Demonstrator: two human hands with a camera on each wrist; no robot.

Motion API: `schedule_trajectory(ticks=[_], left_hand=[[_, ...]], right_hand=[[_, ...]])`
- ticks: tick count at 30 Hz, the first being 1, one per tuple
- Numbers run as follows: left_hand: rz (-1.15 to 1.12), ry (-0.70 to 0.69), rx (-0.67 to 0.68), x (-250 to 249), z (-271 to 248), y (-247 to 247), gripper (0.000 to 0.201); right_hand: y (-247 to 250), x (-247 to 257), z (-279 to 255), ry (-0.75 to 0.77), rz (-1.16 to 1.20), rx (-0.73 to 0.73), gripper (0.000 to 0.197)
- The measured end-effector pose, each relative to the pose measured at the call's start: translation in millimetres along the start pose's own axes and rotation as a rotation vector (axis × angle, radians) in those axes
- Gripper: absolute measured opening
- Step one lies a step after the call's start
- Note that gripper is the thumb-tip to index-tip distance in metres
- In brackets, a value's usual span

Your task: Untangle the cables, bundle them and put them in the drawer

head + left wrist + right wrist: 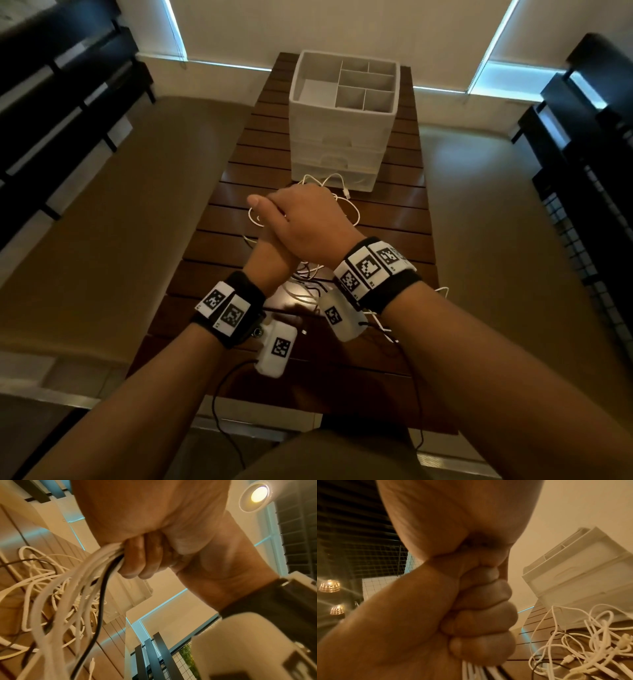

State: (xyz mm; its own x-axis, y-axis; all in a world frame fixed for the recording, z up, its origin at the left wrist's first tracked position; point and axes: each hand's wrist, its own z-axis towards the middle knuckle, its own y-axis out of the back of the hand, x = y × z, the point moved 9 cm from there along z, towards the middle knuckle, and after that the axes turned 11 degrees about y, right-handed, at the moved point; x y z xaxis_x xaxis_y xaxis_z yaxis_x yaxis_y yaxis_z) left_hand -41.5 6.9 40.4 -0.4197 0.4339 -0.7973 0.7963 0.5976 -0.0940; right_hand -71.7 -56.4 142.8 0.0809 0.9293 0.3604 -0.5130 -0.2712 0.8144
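Above the table's middle, hands stacked, one over the other:

- Left hand (270,255): the lower one, fist curled round a thick sheaf of cables (89,577), many white strands and one black, which fan downward out of the fist.
- Right hand (305,219): directly on top of the left, touching it, thumb out to the left. Fingers curl down over the left fist; whether they pinch any strand of their own cannot be told, as the wrist view shows only knuckles.
- Heap (583,646): under and beyond the hands, the rest of the cables lies loose and knotted on the table (394,219), plugs mixed in; loops trail back under the right wrist.
- Drawer unit (342,137): beyond the heap, white, its front drawers closed, open compartments on top.

Hazards, as judged:
- Strands are gripped together, not sorted; pulling upward could tighten knots in the heap rather than free them.
- A plug may snag in a loop and stop the draw, or jerk the heap off the table edge.
- A loop near the unit could catch and drag it.
- No drawer is open; both hands are busy
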Motion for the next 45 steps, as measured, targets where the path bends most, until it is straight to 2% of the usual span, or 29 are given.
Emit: schedule_trajectory(ticks=[3, 4, 5, 7, 8, 9, 10, 11, 12, 14, 16, 19, 21, 25, 27, 29, 31, 33, 36, 39, 41, 44, 45], left_hand=[[0.192, 0.021, -0.016, -6, 3, -9, 0.039], [0.231, 0.080, -0.063, 1, 9, -5, 0.040], [0.372, 0.108, -0.126, 3, 14, -3, 0.043], [0.516, 0.056, -0.188, 9, 10, 1, 0.047], [0.472, 0.056, -0.209, 14, 11, 5, 0.045], [0.408, -0.018, -0.182, 14, 15, 4, 0.039], [0.206, -0.140, -0.081, 11, 12, 1, 0.029], [0.133, -0.308, -0.056, 0, 11, 1, 0.028], [0.137, -0.325, -0.065, 3, 11, 6, 0.041], [0.014, -0.125, 0.080, 24, 16, 4, 0.058], [0.037, -0.088, 0.142, 28, 23, 5, 0.059], [0.059, -0.087, 0.120, 25, 33, 12, 0.056], [0.054, -0.069, 0.132, 26, 39, 12, 0.056], [0.033, -0.044, 0.149, 27, 49, 7, 0.056], [0.037, -0.033, 0.155, 25, 53, 5, 0.055], [0.040, -0.041, 0.158, 23, 55, 6, 0.054], [0.033, -0.056, 0.160, 22, 58, 8, 0.055], [0.023, -0.056, 0.152, 24, 61, 11, 0.056], [0.013, -0.035, 0.145, 31, 65, 14, 0.056], [0.001, -0.038, 0.148, 35, 63, 12, 0.056], [-0.006, -0.050, 0.144, 31, 57, 10, 0.057], [-0.038, -0.079, 0.125, 24, 47, 10, 0.057], [-0.059, -0.094, 0.111, 21, 45, 11, 0.055]], right_hand=[[4, 5, 2, 0.019, -0.103, 0.003, 0.057], [1, 8, 2, 0.031, -0.129, 0.029, 0.058], [-4, 12, 1, 0.041, -0.133, 0.056, 0.057], [-14, 14, -8, 0.046, -0.051, 0.098, 0.053], [-20, 12, -15, 0.037, 0.031, 0.120, 0.051], [-25, 7, -22, 0.020, 0.115, 0.141, 0.048], [-28, -1, -29, -0.014, 0.188, 0.142, 0.045], [-29, -15, -35, -0.070, 0.251, 0.122, 0.044], [-31, -34, -41, -0.155, 0.301, 0.094, 0.045], [-40, -86, -55, -0.383, 0.330, 0.058, 0.055], [-51, -142, -74, -0.593, 0.278, 0.080, 0.054], [-61, -205, -97, -0.789, 0.172, 0.090, 0.029], [-64, -225, -98, -0.837, 0.165, 0.043, 0.032], [-69, -229, -67, -0.796, 0.220, -0.068, 0.047], [-73, -235, -58, -0.873, 0.255, -0.086, 0.053], [-85, -245, -60, -0.997, 0.298, -0.055, 0.044], [-91, -251, -63, -1.072, 0.377, -0.104, 0.016], [-85, -253, -61, -1.063, 0.398, -0.216, 0.017], [-48, -229, -37, -0.889, 0.426, -0.355, 0.013], [-10, -197, -13, -0.701, 0.710, -0.512, 0.015], [9, -178, -5, -0.628, 0.768, -0.535, 0.015], [20, -156, -4, -0.573, 0.741, -0.448, 0.015], [27, -149, -4, -0.555, 0.751, -0.471, 0.015]])
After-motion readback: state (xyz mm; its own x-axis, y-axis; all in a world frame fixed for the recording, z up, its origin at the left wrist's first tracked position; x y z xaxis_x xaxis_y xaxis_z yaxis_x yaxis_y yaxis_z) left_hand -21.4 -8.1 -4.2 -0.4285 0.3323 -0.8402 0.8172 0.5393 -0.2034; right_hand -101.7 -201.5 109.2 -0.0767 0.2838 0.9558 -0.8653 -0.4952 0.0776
